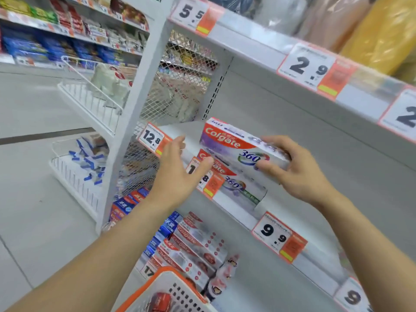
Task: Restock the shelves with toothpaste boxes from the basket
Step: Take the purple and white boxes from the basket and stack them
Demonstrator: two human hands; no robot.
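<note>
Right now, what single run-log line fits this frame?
stage: shelving | right hand: holds white-and-red Colgate 360 toothpaste box above identical shelved box | left hand: open | orange-rimmed basket: below

The white metal middle shelf [292,176] carries one white-and-purple Colgate 360 toothpaste box [242,188], lying flat at its front edge. Along that edge, left of the box, sits a 12.8 price tag [153,138]; right of the box sits a 9.9 price tag [278,237]. Below the box, the lower white shelf [258,287] bears a row of red-and-white Colgate boxes [193,248] lying side by side, with blue toothpaste boxes [162,233] just left of them.
</note>
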